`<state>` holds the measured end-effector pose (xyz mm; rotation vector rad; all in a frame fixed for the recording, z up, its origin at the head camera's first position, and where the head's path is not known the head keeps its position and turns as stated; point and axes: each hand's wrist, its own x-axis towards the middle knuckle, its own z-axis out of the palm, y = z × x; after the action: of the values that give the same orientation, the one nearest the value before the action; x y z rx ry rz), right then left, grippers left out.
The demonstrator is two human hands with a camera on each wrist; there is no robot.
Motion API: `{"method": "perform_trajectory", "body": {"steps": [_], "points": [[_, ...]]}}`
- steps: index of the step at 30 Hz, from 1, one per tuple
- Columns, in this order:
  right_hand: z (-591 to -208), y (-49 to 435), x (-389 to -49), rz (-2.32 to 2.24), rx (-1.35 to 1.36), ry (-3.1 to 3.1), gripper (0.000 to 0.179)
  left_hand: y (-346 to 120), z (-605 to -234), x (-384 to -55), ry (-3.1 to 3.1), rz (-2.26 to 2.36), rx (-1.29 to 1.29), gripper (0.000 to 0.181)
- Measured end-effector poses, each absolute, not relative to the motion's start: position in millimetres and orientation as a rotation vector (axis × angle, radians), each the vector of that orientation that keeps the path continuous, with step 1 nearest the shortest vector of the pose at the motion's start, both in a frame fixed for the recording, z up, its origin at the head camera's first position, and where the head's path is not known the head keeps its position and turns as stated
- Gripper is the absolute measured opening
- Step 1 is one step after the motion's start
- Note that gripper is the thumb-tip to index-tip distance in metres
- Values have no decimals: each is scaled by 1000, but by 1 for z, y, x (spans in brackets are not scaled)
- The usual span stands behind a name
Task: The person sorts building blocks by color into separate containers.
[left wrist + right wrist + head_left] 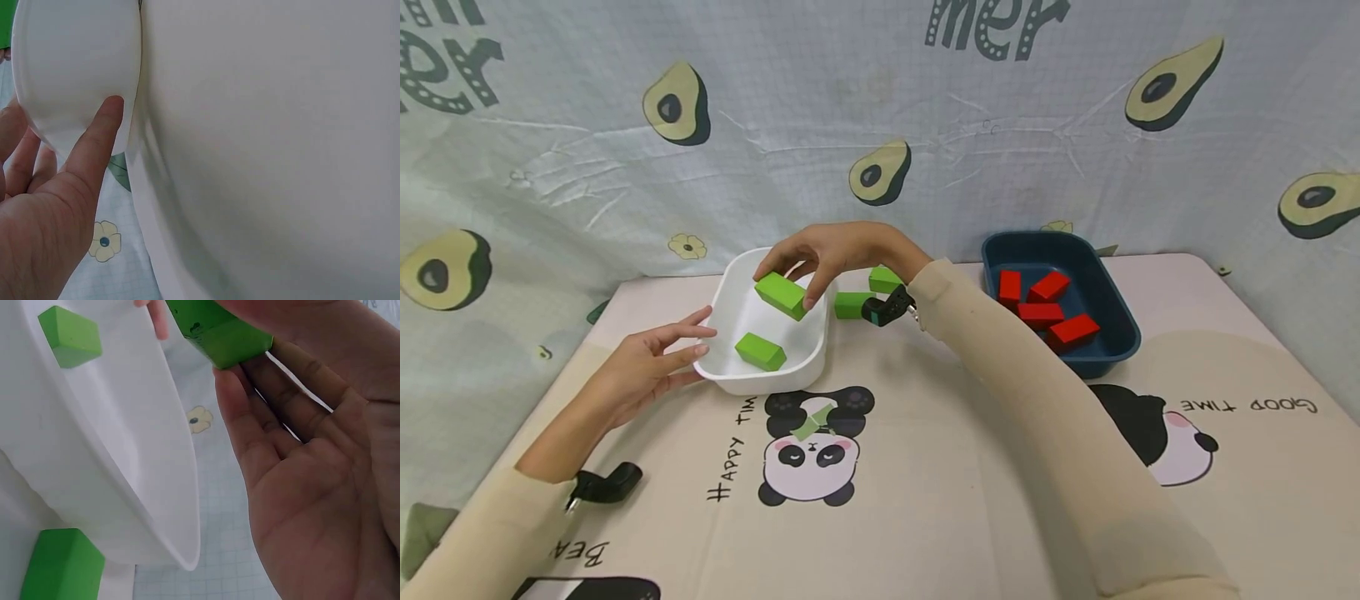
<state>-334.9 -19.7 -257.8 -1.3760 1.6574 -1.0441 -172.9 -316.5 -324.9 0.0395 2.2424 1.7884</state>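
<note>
My right hand [842, 248] pinches a green rectangular block [780, 296] between thumb and fingertips, holding it tilted above a white plastic bin [763, 384]. Inside that bin lies another green block [760, 352], towards its near end. At the bin's left side, the fingers of my left hand [638, 373] are spread and touch the rim and outer wall. The left wrist view shows one straight digit of the left hand [62, 194] against the white wall. Two more green blocks, one nearer [850, 305] and one farther [884, 280], lie on the table right of the bin, partly behind my right wrist.
A dark blue bin [1122, 343] stands at the back right with several red blocks [1040, 315] in it. Behind the table [925, 500] hangs a pale sheet [790, 100] printed with avocados. My right forearm crosses over the table between the two bins.
</note>
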Motion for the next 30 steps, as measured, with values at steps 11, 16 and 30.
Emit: {"method": "perform_trajectory", "body": {"steps": [11,16,30], "points": [[-260,-21,-332,-1046,-1387,1669,67,-313,-321,-173,2228,1802,54,41],[-262,-24,-328,-1065,-1329,1676,67,-313,-322,-173,2219,1810,43,39],[-261,-37,-334,-1002,-1394,1682,68,-317,-324,-172,2214,1815,48,39]]}}
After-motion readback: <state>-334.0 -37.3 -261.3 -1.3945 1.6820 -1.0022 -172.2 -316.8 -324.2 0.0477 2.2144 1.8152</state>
